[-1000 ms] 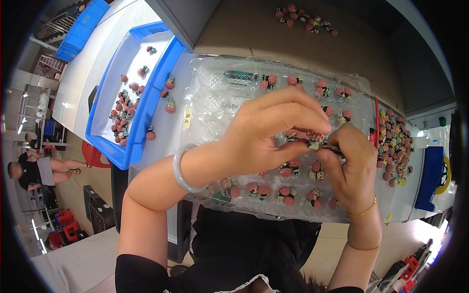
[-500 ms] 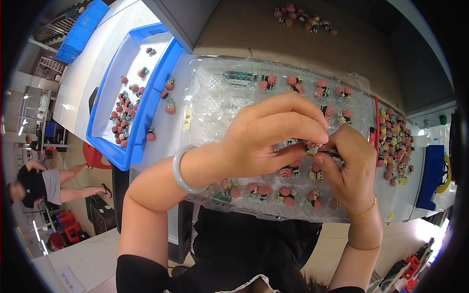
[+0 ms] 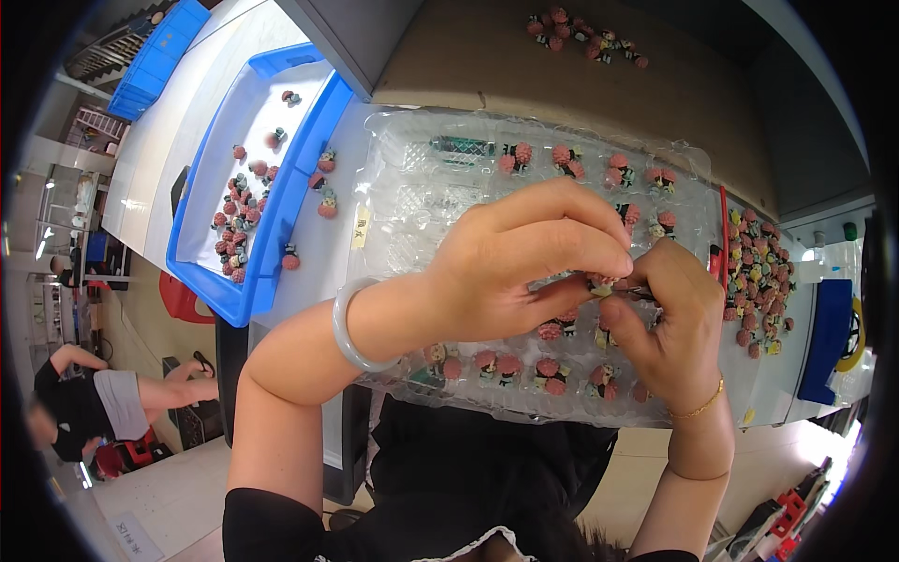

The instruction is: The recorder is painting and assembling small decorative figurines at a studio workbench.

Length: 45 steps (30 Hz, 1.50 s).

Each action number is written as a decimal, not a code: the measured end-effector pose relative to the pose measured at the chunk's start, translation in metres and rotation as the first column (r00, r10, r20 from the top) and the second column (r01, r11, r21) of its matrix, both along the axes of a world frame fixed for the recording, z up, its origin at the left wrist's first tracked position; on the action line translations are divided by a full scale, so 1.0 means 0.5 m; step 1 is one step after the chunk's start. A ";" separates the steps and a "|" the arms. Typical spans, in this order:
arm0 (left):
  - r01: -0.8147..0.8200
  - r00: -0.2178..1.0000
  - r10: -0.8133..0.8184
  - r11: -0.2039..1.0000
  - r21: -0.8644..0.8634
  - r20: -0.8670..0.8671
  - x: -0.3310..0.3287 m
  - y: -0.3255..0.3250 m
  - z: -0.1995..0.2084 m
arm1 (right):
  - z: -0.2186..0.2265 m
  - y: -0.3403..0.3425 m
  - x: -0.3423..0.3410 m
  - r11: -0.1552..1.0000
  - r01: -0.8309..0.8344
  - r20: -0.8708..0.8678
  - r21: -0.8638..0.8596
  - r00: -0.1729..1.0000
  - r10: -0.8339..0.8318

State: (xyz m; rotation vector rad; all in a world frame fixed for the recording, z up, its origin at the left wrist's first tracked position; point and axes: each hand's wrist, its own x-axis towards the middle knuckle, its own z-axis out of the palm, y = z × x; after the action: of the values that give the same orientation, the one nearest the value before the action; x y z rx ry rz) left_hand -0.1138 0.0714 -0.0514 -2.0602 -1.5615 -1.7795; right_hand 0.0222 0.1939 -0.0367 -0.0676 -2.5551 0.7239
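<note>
Both hands meet over a clear plastic blister tray that lies across the bench in front of the person. The left hand, with a pale bangle on its wrist, is curled with its fingers bent down and its fingertips pressed together on a small pink-topped figurine. The right hand, which wears a thin gold bracelet, is closed from the other side, thumb and fingertips pinching the same little piece, so the 2 hands touch at the fingertips. The figurine sits just above the tray's middle rows, right of centre; most of it is hidden by the fingers, so its exact shape is hard to make out, and something thin and dark seems to stick out beside it. The tray's pockets along the near edge and the far right corner hold more pink-topped figurines, while the pockets at the far left are bare. To the person's left a blue bin with a white floor holds a loose scatter of the same pieces, and a few lie on the bench between bin and tray. To the right, past a red strip, a dense heap of figurines rests near a blue object. Another small pile lies on the brown surface beyond the tray.
</note>
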 end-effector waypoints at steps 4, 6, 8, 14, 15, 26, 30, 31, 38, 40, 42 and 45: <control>-0.001 1.000 0.001 1.000 0.001 -0.009 0.000 0.002 -0.003 | -0.003 0.002 0.000 1.000 0.008 0.007 0.009 1.000 -0.008; -0.001 1.000 0.001 1.000 0.002 -0.016 0.001 0.002 -0.003 | -0.003 0.002 0.000 1.000 0.001 -0.005 0.013 1.000 -0.001; -0.009 1.000 0.009 1.000 0.002 -0.021 0.003 0.001 -0.003 | 0.000 0.001 0.000 1.000 -0.005 0.000 0.020 1.000 0.005; -0.018 0.999 0.018 1.000 0.016 -0.040 0.004 0.001 -0.006 | 0.000 0.003 0.002 1.000 -0.014 -0.005 0.012 1.000 0.014; -0.018 0.999 0.019 1.000 0.015 -0.041 0.005 0.000 -0.006 | 0.001 0.003 0.003 1.000 -0.015 -0.006 0.011 1.000 0.015; -0.057 0.998 0.058 0.997 -0.044 0.002 0.003 0.000 0.003 | 0.004 0.010 0.005 0.988 -0.038 -0.109 0.151 0.993 0.055; -0.012 0.994 0.026 0.992 -0.127 0.103 0.003 0.001 0.003 | 0.005 0.014 0.005 0.983 -0.061 -0.135 0.173 0.987 0.085; -0.001 0.992 0.018 0.991 -0.133 0.123 0.003 0.001 0.004 | 0.005 0.015 0.005 0.982 -0.066 -0.141 0.178 0.986 0.092; -0.026 0.993 0.038 0.993 -0.118 0.109 0.001 0.003 0.003 | 0.013 0.002 0.004 0.999 0.024 -0.146 -0.027 0.989 -0.028; -0.056 0.994 0.067 0.990 -0.130 0.082 0.000 0.002 0.001 | 0.016 -0.002 0.002 0.999 0.021 -0.176 -0.037 0.984 -0.027; -0.083 0.994 0.092 0.987 -0.137 0.059 0.002 0.001 0.002 | 0.015 -0.001 0.002 0.999 0.021 -0.202 -0.042 0.979 -0.029; -0.107 0.993 0.112 0.985 -0.136 0.034 0.007 0.002 0.005 | 0.004 0.008 0.003 0.994 -0.106 -0.296 0.026 0.949 0.109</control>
State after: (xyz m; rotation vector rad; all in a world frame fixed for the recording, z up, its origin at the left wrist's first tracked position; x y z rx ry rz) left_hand -0.1103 0.0722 -0.0489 -1.9582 -1.8150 -1.7361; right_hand 0.0237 0.1977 -0.0347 0.1736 -2.2866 0.7035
